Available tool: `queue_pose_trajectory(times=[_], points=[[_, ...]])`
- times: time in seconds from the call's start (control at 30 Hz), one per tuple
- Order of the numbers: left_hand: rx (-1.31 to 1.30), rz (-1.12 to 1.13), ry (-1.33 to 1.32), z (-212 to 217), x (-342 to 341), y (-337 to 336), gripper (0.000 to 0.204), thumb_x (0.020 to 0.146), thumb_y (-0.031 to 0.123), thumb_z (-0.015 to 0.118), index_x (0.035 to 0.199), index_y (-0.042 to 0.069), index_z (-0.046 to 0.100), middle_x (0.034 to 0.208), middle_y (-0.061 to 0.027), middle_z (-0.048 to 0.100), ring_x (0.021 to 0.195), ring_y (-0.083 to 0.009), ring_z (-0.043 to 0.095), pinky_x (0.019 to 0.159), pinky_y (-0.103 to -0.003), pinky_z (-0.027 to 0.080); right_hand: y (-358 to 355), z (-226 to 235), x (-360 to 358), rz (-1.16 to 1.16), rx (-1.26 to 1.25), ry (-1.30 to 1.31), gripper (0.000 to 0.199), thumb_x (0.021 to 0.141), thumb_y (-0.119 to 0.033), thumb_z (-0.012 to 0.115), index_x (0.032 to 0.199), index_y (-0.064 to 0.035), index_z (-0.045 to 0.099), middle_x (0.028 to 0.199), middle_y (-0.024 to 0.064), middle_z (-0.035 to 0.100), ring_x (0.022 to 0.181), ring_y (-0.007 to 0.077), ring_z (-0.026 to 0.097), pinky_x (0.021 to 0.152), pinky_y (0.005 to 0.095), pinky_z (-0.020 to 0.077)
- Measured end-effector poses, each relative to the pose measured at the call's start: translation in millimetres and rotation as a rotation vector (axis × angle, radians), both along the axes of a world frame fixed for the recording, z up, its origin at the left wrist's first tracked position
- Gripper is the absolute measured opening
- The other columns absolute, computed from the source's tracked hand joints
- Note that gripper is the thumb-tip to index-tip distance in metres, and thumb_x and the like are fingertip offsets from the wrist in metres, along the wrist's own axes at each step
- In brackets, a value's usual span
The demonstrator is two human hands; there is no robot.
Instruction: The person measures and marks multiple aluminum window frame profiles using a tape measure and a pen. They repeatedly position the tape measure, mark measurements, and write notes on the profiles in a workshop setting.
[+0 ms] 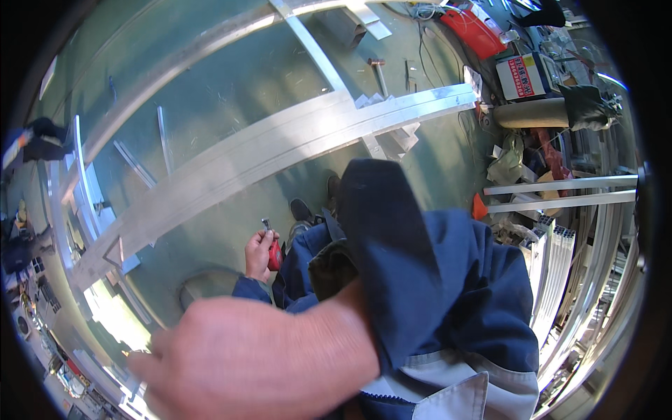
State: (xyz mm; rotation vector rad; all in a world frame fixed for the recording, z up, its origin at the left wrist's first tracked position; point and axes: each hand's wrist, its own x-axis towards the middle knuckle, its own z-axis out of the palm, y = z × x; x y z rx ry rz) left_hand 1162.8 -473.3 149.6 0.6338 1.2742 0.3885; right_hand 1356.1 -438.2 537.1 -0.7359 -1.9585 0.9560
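Observation:
In my left hand, low beside my body, I grip a red tape measure. Its metal end sticks up by my thumb. My right hand is raised very close to the camera, and its arm crosses in front of my body toward the left. The fingers of that hand are smeared by motion and partly turned away, so what they hold, if anything, is hidden. Beyond both hands a long, wide silver metal profile stretches from lower left to upper right.
A narrow metal bar meets the long profile from the far side. A hammer lies beyond it. On the right are a red case, a white-and-red box and racked metal lengths. Another person is at far left.

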Motion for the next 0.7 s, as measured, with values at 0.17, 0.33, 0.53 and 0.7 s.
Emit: queue_pose_trajectory(times=[0.17, 0.33, 0.53, 0.7], points=[[0.023, 0.107, -0.046, 13, 5, -3, 0.011, 0.102, 0.012, 0.064, 0.108, 0.003, 0.066, 0.101, -0.0065, 0.071, 0.093, -0.0119, 0.065, 0.087, -0.027, 0.052, -16, 10, 4, -0.096, 0.051, 0.055, 0.021, 0.080, -0.018, 0.066, 0.086, 0.0011, 0.060, 0.074, 0.0103, 0.055, 0.064, 0.0223, 0.061, 0.047, 0.0397, 0.0469], [-0.051, 0.257, -0.047, -19, -25, 4, 0.012, 0.101, 0.006, 0.060, 0.113, 0.003, 0.064, 0.104, -0.0070, 0.071, 0.096, -0.0145, 0.065, 0.087, -0.030, 0.053, 5, -45, 30, -0.073, -0.048, -0.033, 0.017, 0.082, -0.010, 0.070, 0.097, -0.0063, 0.062, 0.082, 0.0096, 0.057, 0.063, 0.0256, 0.063, 0.050, 0.0375, 0.0508], [-0.109, 0.374, -0.285, 31, 49, 19, 0.016, 0.101, 0.002, 0.051, 0.114, 0.003, 0.059, 0.112, -0.0110, 0.067, 0.099, -0.0198, 0.066, 0.089, -0.035, 0.056, -17, -228, 46, -0.491, -0.515, -0.517, 0.033, 0.088, -0.025, 0.073, 0.114, -0.0056, 0.071, 0.099, 0.0142, 0.071, 0.083, 0.0364, 0.071, 0.072, 0.0422, 0.0582], [-0.067, 0.401, -0.293, 48, 51, 37, 0.015, 0.101, 0.005, 0.051, 0.113, 0.003, 0.059, 0.113, -0.0112, 0.066, 0.099, -0.0201, 0.065, 0.086, -0.035, 0.057, -31, -272, 46, -0.442, -0.718, -0.497, 0.056, 0.091, -0.046, 0.071, 0.128, -0.0054, 0.063, 0.112, 0.0186, 0.069, 0.096, 0.0384, 0.071, 0.082, 0.0457, 0.0577]])
